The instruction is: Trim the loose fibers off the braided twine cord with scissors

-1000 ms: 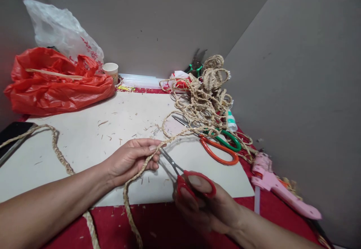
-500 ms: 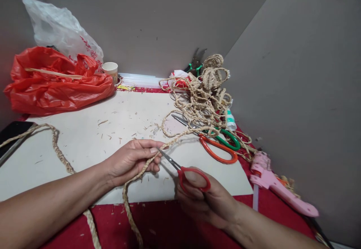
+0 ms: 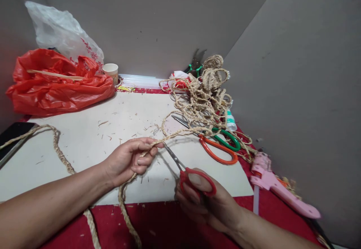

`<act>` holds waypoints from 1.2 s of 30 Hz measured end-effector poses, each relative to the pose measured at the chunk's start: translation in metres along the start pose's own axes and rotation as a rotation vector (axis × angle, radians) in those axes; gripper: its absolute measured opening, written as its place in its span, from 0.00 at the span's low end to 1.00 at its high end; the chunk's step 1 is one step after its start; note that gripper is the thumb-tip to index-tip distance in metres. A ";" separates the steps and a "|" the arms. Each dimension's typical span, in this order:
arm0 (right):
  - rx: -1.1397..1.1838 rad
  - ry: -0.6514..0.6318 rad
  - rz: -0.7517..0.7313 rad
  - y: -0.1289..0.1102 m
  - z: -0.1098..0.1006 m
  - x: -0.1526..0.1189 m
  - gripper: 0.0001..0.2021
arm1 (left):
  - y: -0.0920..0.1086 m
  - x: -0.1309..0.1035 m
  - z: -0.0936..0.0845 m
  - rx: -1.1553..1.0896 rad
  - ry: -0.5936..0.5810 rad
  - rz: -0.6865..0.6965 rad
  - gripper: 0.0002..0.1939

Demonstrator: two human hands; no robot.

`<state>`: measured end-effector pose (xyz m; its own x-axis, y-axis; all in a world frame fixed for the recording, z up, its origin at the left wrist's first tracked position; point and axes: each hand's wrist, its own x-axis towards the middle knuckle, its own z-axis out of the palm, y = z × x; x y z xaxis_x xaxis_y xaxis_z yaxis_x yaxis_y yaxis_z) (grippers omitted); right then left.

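A long braided straw cord (image 3: 183, 131) runs from the tangled pile through my left hand (image 3: 134, 158), whose fingers are closed on it. Below that hand the cord hangs down over the red cloth. My right hand (image 3: 211, 200) holds small scissors (image 3: 186, 172) by their red handles, thumb through one loop. The blades point up and left, their tips close to my left fingertips and the cord; whether they touch it I cannot tell. Another stretch of the braid lies to the left, partly beneath my left forearm.
A tangled cord pile (image 3: 208, 91) stands at the back right, beside orange-handled scissors (image 3: 218, 149) and green handles (image 3: 229, 138). A pink glue gun (image 3: 278, 187) lies at right. Red plastic bag (image 3: 56, 91), paper cup (image 3: 111, 70) and dark phone-like slab (image 3: 12, 138) are left. Straw scraps dot the white sheet (image 3: 84, 128).
My left hand has shifted its grip on the cord, its fingers now curled further around it. The scissors' tips have moved slightly up and right, and their handles a little right.
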<state>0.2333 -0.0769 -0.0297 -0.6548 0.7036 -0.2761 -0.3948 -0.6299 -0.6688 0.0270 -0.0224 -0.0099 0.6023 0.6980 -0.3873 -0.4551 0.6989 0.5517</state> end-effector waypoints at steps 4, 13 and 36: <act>-0.020 0.008 0.004 0.000 -0.001 -0.001 0.23 | -0.002 0.000 0.000 0.128 0.045 0.029 0.09; -0.159 0.067 -0.084 0.004 -0.005 -0.001 0.24 | -0.004 0.003 -0.004 0.147 0.051 0.071 0.06; 0.016 0.152 -0.272 -0.021 -0.005 0.008 0.19 | -0.027 -0.007 -0.002 1.543 0.038 0.926 0.13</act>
<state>0.2397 -0.0563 -0.0217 -0.4207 0.8872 -0.1896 -0.5532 -0.4165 -0.7214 0.0337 -0.0454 -0.0235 0.5099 0.7554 0.4116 0.3706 -0.6247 0.6873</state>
